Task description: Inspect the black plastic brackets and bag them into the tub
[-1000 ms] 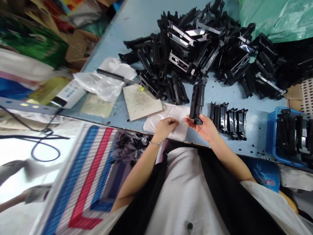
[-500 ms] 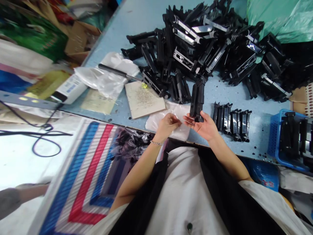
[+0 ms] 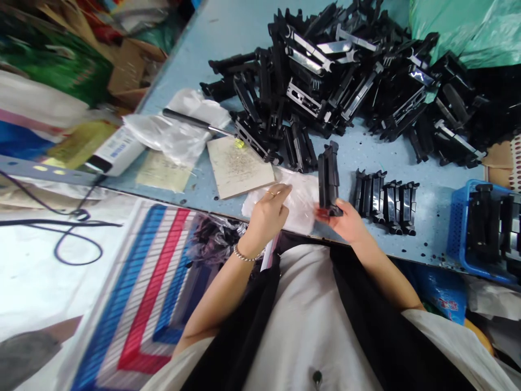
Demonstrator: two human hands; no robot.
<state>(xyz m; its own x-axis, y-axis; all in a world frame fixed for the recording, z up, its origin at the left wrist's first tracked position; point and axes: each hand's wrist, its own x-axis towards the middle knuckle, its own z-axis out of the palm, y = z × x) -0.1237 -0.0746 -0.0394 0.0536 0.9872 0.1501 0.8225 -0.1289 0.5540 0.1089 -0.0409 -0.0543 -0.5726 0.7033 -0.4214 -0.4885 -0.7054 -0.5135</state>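
Note:
My right hand [image 3: 344, 220] grips the lower end of a long black plastic part [image 3: 329, 176] that stands up from the fingers. My left hand [image 3: 266, 217] is over a clear plastic bag [image 3: 299, 201], back of the hand upward, fingers drawn together with the foremost ones pointing right. Whatever is between those fingers, if anything, is hidden. Right of my right hand, several similar black parts [image 3: 378, 195] lie side by side in a row. Behind my left hand lies a pale square board [image 3: 240, 168].
A large heap of black parts [image 3: 309, 103] covers the back of the blue table [image 3: 228, 32]. A screwdriver [image 3: 187, 117] lies across plastic wrapping on the left. A blue basket [image 3: 456, 222] at the right holds more parts. A striped crate [image 3: 138, 304] stands below the table edge.
My left hand has moved slightly left, away from the black part, and turned its back upward. My right hand has lowered the part slightly towards me, still holding it.

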